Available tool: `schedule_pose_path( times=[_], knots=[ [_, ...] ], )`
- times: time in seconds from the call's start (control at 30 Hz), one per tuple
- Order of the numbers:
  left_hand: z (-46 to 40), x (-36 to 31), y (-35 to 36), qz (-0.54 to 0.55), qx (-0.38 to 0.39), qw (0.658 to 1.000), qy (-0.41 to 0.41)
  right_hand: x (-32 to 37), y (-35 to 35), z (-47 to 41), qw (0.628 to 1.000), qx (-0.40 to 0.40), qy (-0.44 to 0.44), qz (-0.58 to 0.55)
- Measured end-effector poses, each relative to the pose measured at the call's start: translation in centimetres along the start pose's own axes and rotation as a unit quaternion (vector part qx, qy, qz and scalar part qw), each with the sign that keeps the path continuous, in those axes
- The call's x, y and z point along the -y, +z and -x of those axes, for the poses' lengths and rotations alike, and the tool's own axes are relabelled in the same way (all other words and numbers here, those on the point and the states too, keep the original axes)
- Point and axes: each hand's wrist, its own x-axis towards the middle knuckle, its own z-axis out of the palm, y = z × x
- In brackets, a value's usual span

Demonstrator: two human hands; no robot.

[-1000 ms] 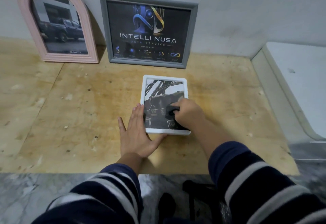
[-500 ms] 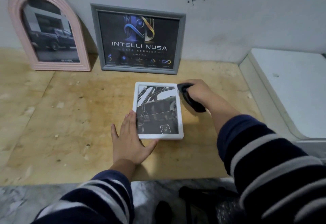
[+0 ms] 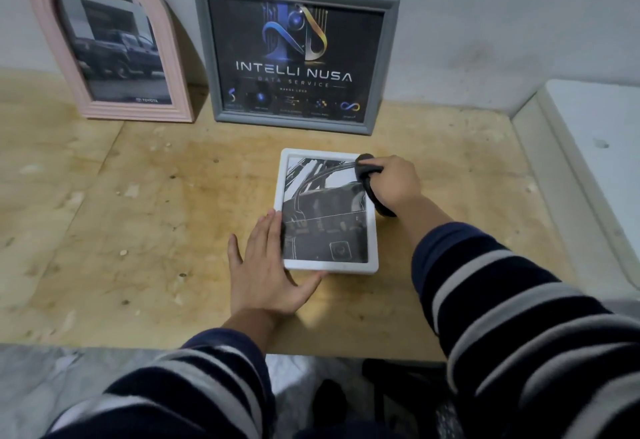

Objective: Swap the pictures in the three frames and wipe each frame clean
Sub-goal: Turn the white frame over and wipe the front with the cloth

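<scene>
A small white frame [image 3: 372, 251] with a black-and-white car-interior picture lies flat on the wooden tabletop [image 3: 145, 217]. My left hand [image 3: 266, 265] lies flat and open against its lower left corner, pinning it. My right hand [image 3: 393, 182] grips a dark cloth [image 3: 370, 175] pressed on the frame's upper right edge. A pink arched frame [image 3: 45, 19] with a truck photo and a grey frame [image 3: 379, 68] with an "Intelli Nusa" poster lean upright against the wall behind.
A white raised surface [image 3: 595, 161] borders the tabletop on the right. The table's front edge meets a marbled floor [image 3: 41, 379] below. Bare wood lies left of the white frame.
My right hand has carried the cloth from the frame's lower middle up to its upper right edge. My left hand has stayed on the lower left corner.
</scene>
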Motion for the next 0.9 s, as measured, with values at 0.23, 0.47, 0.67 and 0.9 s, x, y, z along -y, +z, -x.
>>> schedule_pose_path(
  times=[0.23, 0.47, 0.67, 0.9],
  knots=[
    [0.1, 0.0, 0.0, -0.007, -0.001, 1.0, -0.001, -1.1, 0.1, 4.7, 0.998, 0.04, 0.0, 0.039],
    [0.3, -0.1, 0.1, -0.006, -0.02, 1.0, 0.002, -2.6, 0.8, 8.1, 0.997, 0.052, 0.003, 0.054],
    [0.4, 0.0, 0.2, 0.003, -0.025, 1.0, 0.005, -3.4, 1.1, 11.1, 0.999, 0.033, -0.011, 0.015],
    [0.5, -0.1, 0.2, 0.015, -0.034, 0.999, 0.006, -3.6, 1.9, 14.2, 0.999, -0.004, 0.027, -0.042]
  ],
)
